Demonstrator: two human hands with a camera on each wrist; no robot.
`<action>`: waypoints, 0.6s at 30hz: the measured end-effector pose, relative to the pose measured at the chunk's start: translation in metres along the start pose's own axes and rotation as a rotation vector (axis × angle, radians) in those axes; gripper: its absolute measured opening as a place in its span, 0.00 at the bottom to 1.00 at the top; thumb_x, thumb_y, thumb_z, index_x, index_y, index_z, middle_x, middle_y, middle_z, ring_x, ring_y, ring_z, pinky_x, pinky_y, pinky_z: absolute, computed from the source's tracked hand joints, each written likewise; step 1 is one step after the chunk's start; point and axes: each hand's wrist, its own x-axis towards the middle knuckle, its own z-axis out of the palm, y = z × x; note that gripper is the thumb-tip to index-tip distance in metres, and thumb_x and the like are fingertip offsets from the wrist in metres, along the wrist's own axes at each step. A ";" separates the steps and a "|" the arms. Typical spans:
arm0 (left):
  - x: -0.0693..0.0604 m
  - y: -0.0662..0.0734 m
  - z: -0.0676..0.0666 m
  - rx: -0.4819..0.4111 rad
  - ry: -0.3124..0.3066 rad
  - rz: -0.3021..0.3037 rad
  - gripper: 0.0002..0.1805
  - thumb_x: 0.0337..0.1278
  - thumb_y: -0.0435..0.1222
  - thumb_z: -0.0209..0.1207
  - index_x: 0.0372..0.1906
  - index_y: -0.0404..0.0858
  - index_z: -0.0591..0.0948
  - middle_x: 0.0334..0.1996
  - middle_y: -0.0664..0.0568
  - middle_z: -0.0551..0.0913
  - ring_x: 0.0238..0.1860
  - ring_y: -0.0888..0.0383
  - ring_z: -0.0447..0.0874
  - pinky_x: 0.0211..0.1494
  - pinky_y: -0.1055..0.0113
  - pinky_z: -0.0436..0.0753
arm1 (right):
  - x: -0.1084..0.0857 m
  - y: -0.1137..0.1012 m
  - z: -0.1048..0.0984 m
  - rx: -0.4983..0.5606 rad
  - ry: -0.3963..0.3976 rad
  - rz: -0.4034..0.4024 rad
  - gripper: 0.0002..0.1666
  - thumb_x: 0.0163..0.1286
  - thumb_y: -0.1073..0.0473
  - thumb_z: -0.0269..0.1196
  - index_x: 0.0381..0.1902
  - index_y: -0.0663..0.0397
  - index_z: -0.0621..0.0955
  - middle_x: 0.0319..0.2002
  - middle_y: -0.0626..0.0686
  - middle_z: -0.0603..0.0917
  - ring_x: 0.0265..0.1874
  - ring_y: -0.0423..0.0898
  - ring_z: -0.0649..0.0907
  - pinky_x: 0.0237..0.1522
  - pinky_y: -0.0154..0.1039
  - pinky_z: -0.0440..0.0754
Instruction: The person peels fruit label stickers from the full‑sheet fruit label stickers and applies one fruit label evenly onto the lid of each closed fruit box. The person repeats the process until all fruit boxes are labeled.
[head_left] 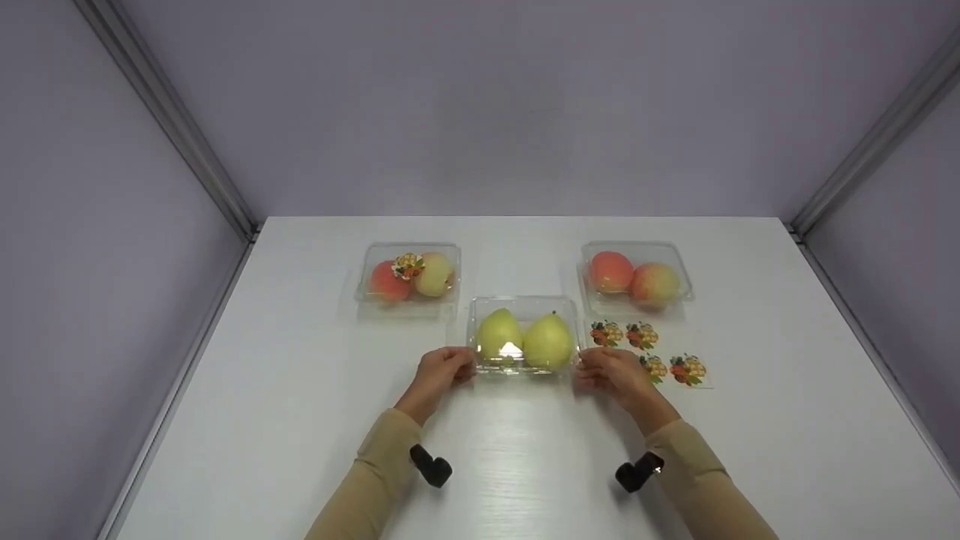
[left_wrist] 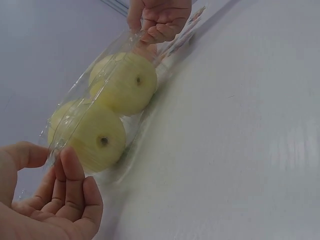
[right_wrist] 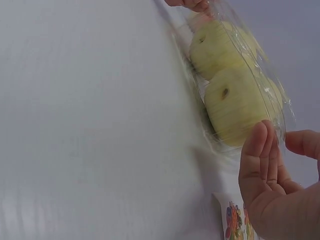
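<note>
A clear plastic clamshell box sits at the middle of the table, its lid down over two yellow-green pears, a left pear and a right pear. At its left front corner, my left hand pinches the rim between thumb and fingers. On the opposite side my right hand pinches the right front rim likewise. Both wrist views show the pears through the plastic from the front. No sticker shows on this lid. Beside my right hand lies a sheet of fruit stickers, partly covered by that hand.
Back left stands another clear box with a red and a pale fruit, a fruit sticker on its lid. At back right a third clear box holds two reddish fruits. Walls enclose the white table at the back and sides.
</note>
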 end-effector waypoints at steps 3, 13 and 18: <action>-0.001 -0.002 -0.002 0.013 -0.024 0.010 0.15 0.65 0.37 0.54 0.49 0.31 0.79 0.33 0.53 0.83 0.36 0.63 0.81 0.47 0.69 0.83 | -0.002 0.001 0.000 -0.002 -0.014 0.006 0.17 0.71 0.62 0.54 0.50 0.73 0.76 0.26 0.45 0.83 0.27 0.38 0.84 0.36 0.31 0.84; -0.002 -0.004 -0.002 0.028 -0.057 0.005 0.14 0.65 0.37 0.54 0.49 0.32 0.79 0.31 0.55 0.82 0.35 0.64 0.81 0.48 0.69 0.83 | -0.009 0.004 -0.004 -0.020 -0.021 0.028 0.16 0.71 0.62 0.54 0.49 0.72 0.77 0.26 0.45 0.83 0.28 0.39 0.84 0.36 0.32 0.84; -0.003 -0.004 -0.003 0.033 -0.060 0.004 0.14 0.65 0.38 0.54 0.48 0.32 0.79 0.31 0.55 0.81 0.35 0.64 0.81 0.48 0.68 0.83 | -0.009 0.003 -0.005 -0.042 -0.032 0.028 0.17 0.70 0.61 0.55 0.49 0.71 0.77 0.27 0.44 0.83 0.29 0.38 0.84 0.37 0.32 0.84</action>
